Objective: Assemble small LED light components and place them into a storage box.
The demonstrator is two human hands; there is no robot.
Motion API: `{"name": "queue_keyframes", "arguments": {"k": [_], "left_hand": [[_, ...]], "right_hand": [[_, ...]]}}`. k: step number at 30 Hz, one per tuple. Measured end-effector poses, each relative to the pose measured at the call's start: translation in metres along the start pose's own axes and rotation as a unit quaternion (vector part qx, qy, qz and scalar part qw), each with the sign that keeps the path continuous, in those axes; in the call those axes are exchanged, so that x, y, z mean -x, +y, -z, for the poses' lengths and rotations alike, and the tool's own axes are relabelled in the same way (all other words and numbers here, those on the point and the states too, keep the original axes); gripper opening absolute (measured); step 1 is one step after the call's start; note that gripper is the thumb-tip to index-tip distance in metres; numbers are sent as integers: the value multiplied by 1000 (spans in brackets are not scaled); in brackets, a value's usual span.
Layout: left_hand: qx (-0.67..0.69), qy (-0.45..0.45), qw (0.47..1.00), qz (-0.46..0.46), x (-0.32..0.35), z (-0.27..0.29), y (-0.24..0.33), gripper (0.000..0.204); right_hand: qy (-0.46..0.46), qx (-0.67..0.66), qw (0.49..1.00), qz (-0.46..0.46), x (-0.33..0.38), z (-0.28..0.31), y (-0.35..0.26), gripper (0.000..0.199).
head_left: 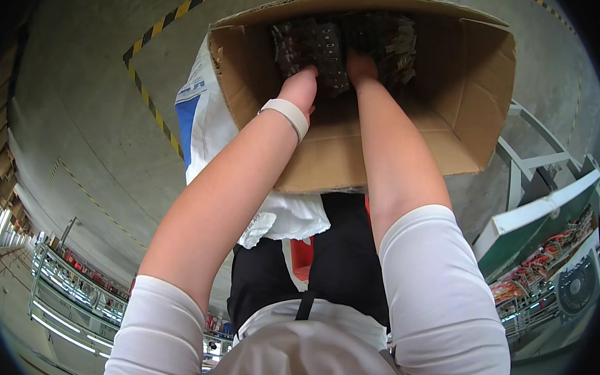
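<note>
Both hands reach deep into the box (359, 122), the left hand (300, 88) and right hand (361, 69) pressed against a dark bundle (343, 46) at about 12 o'clock, but the fingers are hidden behind it, so I cannot tell whether either grip is closed on it or only laid against it. That bundle sits against the far inner wall of the box, a stack of small dark ridged pieces with pale edges, seemingly many parts packed side by side. It looks stiff piece by piece yet loose as a whole (likely to shed parts if squeezed at one end), so I judge it best taken from both sides at once, low down, with moderate weight expected. A wristband (287, 114) circles the left wrist. Corrugated card like this will flex, and the box rests tilted on a white sack (204, 120) at 10 o'clock. Beneath lies a grey concrete floor (85, 105) with a yellow-black hazard stripe (162, 24) running at 11 o'clock. At 4 o'clock stands a green and white bench (539, 216) with small reddish items; shelving shows at 8 o'clock.
</note>
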State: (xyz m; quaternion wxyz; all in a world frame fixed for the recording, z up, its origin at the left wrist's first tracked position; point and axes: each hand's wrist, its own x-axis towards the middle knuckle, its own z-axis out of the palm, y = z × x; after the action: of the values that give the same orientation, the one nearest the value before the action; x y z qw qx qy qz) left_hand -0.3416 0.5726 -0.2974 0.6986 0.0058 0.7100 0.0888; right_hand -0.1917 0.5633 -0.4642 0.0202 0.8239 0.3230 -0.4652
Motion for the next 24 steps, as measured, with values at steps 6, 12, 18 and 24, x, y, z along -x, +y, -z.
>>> {"name": "queue_keyframes", "arguments": {"k": [6, 12, 18, 24], "left_hand": [[-84, -10, 996, -13, -40, -21, 4, 61], [-155, 84, 983, -50, -109, -15, -19, 55], [-202, 85, 971, -97, -137, -8, -28, 64], [-190, 160, 958, -143, -156, 19, -32, 87]], "right_hand": [[9, 38, 998, 39, -32, -32, -1, 65], [39, -164, 979, -116, 29, -33, -48, 66], [46, -164, 971, -167, 41, -23, -34, 65], [140, -145, 978, -57, 72, -55, -45, 49]]}}
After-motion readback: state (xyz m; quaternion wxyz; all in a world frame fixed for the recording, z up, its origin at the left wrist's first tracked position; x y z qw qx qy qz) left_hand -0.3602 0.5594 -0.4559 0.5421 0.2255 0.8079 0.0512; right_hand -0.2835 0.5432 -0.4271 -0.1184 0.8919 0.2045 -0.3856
